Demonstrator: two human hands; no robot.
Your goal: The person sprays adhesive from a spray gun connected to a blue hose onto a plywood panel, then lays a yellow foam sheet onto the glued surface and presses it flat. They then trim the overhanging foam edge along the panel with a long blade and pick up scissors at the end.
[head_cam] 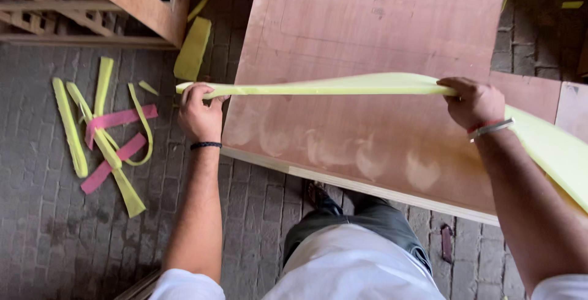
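hands: 2, left hand (199,113), right hand (474,103)
yellow foam sheet (343,84): 1, held by both
plywood boards (373,61): about 3, edges partly cut off
pink scrap strips (119,118): 2 on floor
yellow scrap strips (70,128): roughly 6, overlapping
wristbands: black 1, red-and-silver 1

Foam sheet (343,84) spans above the board (380,24), left hand (199,113) and right hand (474,104) at its ends; scrap strips (107,135) on the floor (37,226) left, crate (92,6) behind them.

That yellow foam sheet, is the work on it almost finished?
Some looks done: cut yellow and pink strips lie on the brick floor. Now the left hand and right hand hold the yellow foam sheet above the plywood board. It isn't lying on the board yet.
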